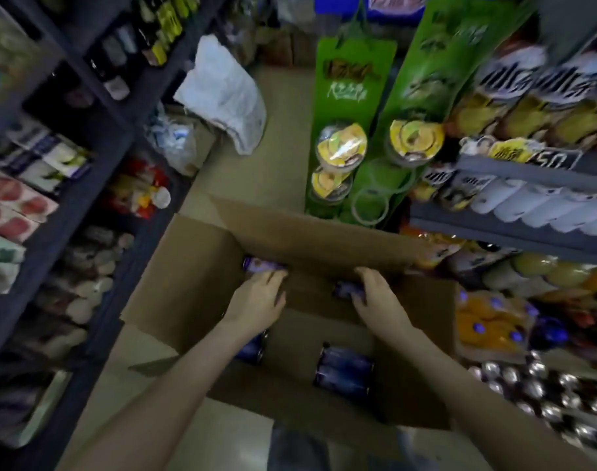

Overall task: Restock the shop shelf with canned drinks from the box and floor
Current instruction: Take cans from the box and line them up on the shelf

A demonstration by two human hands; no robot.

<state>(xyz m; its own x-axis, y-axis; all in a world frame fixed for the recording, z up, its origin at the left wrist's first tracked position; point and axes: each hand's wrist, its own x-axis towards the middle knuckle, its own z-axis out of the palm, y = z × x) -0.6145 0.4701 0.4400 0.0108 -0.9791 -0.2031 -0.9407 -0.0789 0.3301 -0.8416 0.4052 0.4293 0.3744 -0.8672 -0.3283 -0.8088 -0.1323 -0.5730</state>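
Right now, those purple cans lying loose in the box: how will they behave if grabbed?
The purple cans lie on their sides on the bare floor of the box, so a nudge probably rolls them. The rigid-looking metal should take a firm grip. They are likely heavy for their size if full.
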